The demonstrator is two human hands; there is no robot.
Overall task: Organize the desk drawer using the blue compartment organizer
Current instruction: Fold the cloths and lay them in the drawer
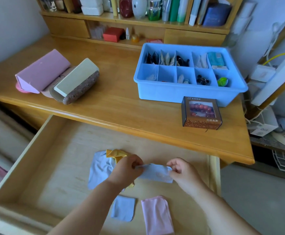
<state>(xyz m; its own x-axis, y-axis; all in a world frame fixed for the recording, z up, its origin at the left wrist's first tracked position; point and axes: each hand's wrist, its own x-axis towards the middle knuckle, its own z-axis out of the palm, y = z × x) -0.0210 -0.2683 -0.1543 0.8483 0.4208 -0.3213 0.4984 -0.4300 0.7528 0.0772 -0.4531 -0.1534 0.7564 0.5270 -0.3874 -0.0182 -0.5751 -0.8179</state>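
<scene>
Judging by the blue compartment organizer already stocked on the desk, sorting is largely done, while a pale blue cloth is pinched by both hands, left and right, over the open drawer, where further cloths remain.

Drawer pulled open in front of the surface. On the surface, the compartment organizer sits to the right, a small box touching its front wall. Two long cases lie side by side on the left. In the drawer, both hands, left hand and right hand, hold a cloth between them; two folded cloths lie nearer the front.
</scene>
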